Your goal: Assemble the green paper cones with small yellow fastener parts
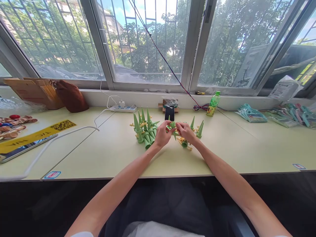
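My left hand (163, 133) and my right hand (185, 131) meet over the middle of the pale table (111, 154), both closed on one green cone-shaped spike (172, 126) held between them. To the left of my left hand stands a cluster of several green spikes with yellow parts (144, 129). A few more green spikes (198, 129) stand to the right of my right hand. Loose yellow and green pieces (184, 142) lie just below my right wrist.
A black phone (169, 112) leans behind the hands. A power strip (123, 107) and white cable lie at back left, a green bottle (213, 104) at back right. Packets of coloured clips (251, 113) sit far right. A brown pouch (70, 95), cardboard box and wooden toys sit far left.
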